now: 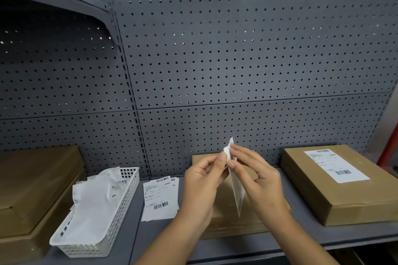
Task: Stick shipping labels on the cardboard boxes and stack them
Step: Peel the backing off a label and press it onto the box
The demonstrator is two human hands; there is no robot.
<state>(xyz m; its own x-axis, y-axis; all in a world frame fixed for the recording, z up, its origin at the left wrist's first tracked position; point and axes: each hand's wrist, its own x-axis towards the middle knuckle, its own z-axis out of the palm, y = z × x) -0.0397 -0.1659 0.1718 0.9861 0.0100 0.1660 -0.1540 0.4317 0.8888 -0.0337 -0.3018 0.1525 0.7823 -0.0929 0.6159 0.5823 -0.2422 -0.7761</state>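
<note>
Both hands pinching one shipping label (237,191) edge-on above the bare cardboard box (228,219) on the shelf (301,236): left hand (202,180) gripping the top corner, right hand (258,180) peeling beside it. Likely risks: tearing at that corner, adhesive curling onto itself, crooked landing. Labelled box (336,183) lying well right, spare labels (160,198) just left.

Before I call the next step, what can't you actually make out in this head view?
- Middle box: top mostly hidden by both hands; labelled or not, unclear.
- Held label: seen edge-on, print unreadable; whether the backing is off is unclear.
- Print on the right box's label and the loose labels: too small.
- Left boxes: cut off by the frame edge.
- Basket: bottom buried under paper.
</note>
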